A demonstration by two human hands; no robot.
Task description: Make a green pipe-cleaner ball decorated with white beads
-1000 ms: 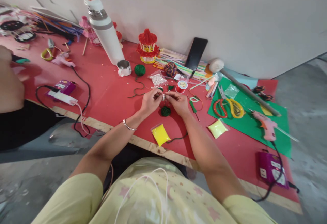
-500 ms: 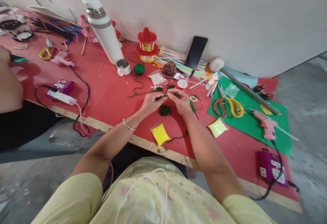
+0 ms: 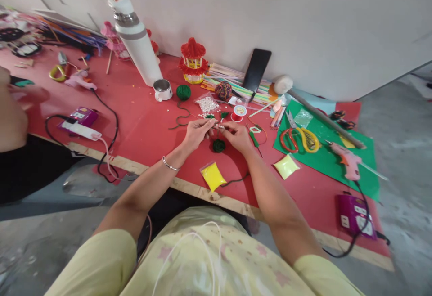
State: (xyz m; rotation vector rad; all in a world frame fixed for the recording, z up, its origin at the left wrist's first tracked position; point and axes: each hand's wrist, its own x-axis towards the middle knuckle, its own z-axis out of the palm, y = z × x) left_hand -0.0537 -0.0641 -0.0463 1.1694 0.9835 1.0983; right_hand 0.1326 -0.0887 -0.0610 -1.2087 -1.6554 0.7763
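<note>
My left hand [image 3: 198,132] and my right hand [image 3: 238,136] meet over the middle of the red table, fingers pinched. Between their fingertips is something small and pale that I cannot make out. Just below lies a dark green yarn ball [image 3: 218,145]. Beyond my fingers are a bag of white beads [image 3: 207,104], with some loose beads, and a red thread spool [image 3: 239,112]. A second green yarn ball [image 3: 183,92] trails a strand toward my left hand. To the right of my right hand lies a green-handled crochet hook [image 3: 254,139].
Two packets, one bright yellow [image 3: 213,177] and one pale yellow [image 3: 286,166], lie nearer the front edge. Right are scissors [image 3: 305,139] and a pink glue gun [image 3: 349,161]. Behind stand a white flask [image 3: 138,44], a steel cup [image 3: 162,91] and a red-roofed model [image 3: 193,62]. Another person's arm [image 3: 11,111] is left.
My fingertips have moved slightly apart, and the small pale thing between them shows more. My right hand has shifted slightly down, uncovering more of the spool. The view has shifted a little.
</note>
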